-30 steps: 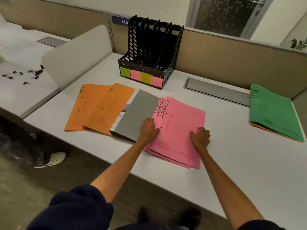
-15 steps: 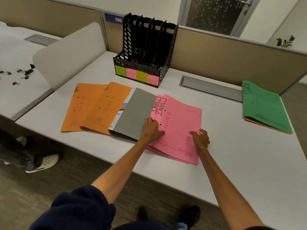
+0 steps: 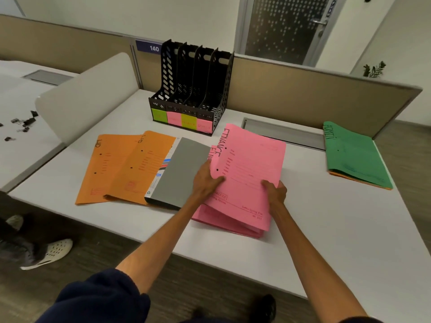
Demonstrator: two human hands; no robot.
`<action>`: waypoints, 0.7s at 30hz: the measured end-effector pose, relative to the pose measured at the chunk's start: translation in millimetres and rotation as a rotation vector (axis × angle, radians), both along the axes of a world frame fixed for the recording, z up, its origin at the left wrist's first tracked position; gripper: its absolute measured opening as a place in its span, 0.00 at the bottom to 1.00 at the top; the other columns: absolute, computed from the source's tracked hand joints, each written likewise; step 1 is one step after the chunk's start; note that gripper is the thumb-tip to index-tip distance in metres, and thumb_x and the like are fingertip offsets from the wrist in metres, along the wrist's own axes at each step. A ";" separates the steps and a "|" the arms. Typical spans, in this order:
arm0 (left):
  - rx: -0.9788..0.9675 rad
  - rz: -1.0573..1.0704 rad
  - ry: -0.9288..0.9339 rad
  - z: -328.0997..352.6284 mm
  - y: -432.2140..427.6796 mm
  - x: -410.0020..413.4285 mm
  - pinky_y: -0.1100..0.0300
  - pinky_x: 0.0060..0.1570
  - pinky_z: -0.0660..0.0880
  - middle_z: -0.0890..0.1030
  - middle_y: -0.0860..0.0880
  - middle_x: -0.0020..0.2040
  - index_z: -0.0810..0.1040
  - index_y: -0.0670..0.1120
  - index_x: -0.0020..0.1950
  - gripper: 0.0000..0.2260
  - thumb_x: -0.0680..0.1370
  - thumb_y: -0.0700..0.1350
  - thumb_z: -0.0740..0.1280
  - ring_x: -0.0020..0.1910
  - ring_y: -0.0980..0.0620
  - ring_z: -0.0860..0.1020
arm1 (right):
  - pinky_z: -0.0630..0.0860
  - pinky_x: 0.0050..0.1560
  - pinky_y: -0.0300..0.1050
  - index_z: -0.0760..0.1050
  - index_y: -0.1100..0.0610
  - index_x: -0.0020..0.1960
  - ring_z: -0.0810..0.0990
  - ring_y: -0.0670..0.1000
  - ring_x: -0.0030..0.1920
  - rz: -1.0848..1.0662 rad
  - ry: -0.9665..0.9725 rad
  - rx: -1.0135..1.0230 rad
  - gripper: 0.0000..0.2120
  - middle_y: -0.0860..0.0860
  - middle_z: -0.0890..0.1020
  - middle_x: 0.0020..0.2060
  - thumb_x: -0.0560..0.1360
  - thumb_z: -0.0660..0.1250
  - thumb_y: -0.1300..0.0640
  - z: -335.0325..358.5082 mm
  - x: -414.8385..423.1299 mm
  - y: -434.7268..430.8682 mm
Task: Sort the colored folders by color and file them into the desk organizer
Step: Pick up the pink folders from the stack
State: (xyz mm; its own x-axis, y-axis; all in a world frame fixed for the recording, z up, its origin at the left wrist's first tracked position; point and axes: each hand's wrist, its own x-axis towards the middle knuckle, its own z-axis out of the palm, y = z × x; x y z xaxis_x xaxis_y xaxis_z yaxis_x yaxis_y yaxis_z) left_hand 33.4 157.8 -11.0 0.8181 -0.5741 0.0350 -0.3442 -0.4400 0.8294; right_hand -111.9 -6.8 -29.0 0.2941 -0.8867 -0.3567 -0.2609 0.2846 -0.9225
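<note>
A pink folder (image 3: 250,166) marked FINANCE is raised off the pink stack (image 3: 224,220) beneath it. My left hand (image 3: 206,180) grips its left edge and my right hand (image 3: 275,192) grips its lower right part. Two orange folders (image 3: 123,166) lie fanned at the left, partly under a grey folder (image 3: 180,171). A green folder (image 3: 356,157) lies on an orange one at the far right. The black desk organizer (image 3: 193,89) stands at the back, its slots holding nothing, with green and pink labels on its front.
A beige partition (image 3: 314,89) runs behind the white desk (image 3: 326,229), with a cable tray cover (image 3: 279,131) set in the desk. A curved white divider (image 3: 88,96) stands at the left. Binder clips (image 3: 23,124) lie on the neighbouring desk. A person's shoe (image 3: 46,252) is on the floor at the left.
Both hands have lifted the top pink folder off the stack; it was lying flat under them before. The camera has moved nearer.
</note>
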 end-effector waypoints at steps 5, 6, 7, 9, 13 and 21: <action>-0.061 0.032 -0.011 12.5 -13.3 2.6 0.42 0.57 0.75 0.77 0.43 0.60 0.70 0.43 0.67 0.24 0.73 0.47 0.73 0.58 0.43 0.76 | 0.78 0.58 0.59 0.75 0.59 0.63 0.75 0.60 0.62 -0.002 0.064 -0.090 0.21 0.59 0.77 0.61 0.71 0.72 0.57 17.1 4.9 -15.6; -0.079 0.038 -0.012 14.6 -16.8 2.2 0.42 0.57 0.75 0.77 0.43 0.60 0.70 0.43 0.67 0.24 0.74 0.47 0.72 0.58 0.43 0.76 | 0.78 0.58 0.59 0.75 0.58 0.64 0.75 0.60 0.63 0.005 0.063 -0.101 0.22 0.59 0.77 0.60 0.71 0.72 0.57 19.0 4.4 -20.1; -0.099 0.041 -0.013 17.0 -20.9 1.3 0.42 0.57 0.75 0.77 0.43 0.60 0.70 0.42 0.67 0.25 0.74 0.47 0.72 0.58 0.43 0.76 | 0.78 0.58 0.58 0.75 0.58 0.64 0.76 0.59 0.62 0.016 0.047 -0.107 0.22 0.59 0.78 0.60 0.71 0.72 0.57 20.4 3.6 -25.0; -0.142 0.051 -0.002 22.0 -29.4 -0.8 0.42 0.58 0.76 0.77 0.43 0.61 0.69 0.42 0.68 0.25 0.75 0.47 0.72 0.58 0.43 0.76 | 0.79 0.57 0.55 0.75 0.58 0.66 0.79 0.59 0.57 0.053 -0.011 -0.091 0.22 0.58 0.81 0.58 0.73 0.72 0.58 23.7 1.6 -33.3; -0.217 0.093 0.009 32.2 -50.8 -0.3 0.40 0.59 0.75 0.77 0.43 0.62 0.68 0.42 0.70 0.26 0.75 0.46 0.71 0.60 0.42 0.76 | 0.80 0.52 0.51 0.73 0.57 0.67 0.81 0.56 0.49 0.204 -0.116 0.034 0.21 0.57 0.82 0.56 0.75 0.70 0.60 28.2 -6.0 -51.9; -0.294 0.139 0.022 49.8 -112.4 -6.8 0.42 0.59 0.75 0.77 0.42 0.62 0.70 0.41 0.70 0.26 0.74 0.44 0.73 0.59 0.43 0.76 | 0.79 0.57 0.60 0.72 0.61 0.68 0.81 0.62 0.55 0.191 -0.172 -0.031 0.24 0.60 0.81 0.59 0.74 0.72 0.63 39.5 -17.2 -104.5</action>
